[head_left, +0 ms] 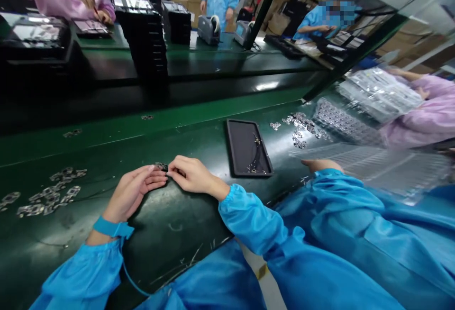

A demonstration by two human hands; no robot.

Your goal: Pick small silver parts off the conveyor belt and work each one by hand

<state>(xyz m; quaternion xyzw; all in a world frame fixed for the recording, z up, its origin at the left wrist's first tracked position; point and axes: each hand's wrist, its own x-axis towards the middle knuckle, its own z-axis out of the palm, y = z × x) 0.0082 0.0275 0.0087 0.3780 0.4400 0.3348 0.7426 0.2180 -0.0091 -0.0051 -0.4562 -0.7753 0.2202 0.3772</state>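
My left hand [133,191] and my right hand [190,175] meet over the dark green bench top [170,234]. Together they pinch a small dark metal part [161,166] between their fingertips. Both hands have the fingers closed round it. A blue wrist strap [112,228] sits on my left wrist. A pile of small silvery parts [50,194] lies to the left of my left hand. A shallow black tray [248,148] with a few small pieces in it lies to the right of my right hand.
A co-worker's hand [320,164] and blue sleeve rest at my right beside clear plastic blister trays [373,163] and scattered parts [298,125]. Stacks of black trays [145,30] stand across the bench. Other people work at the far side.
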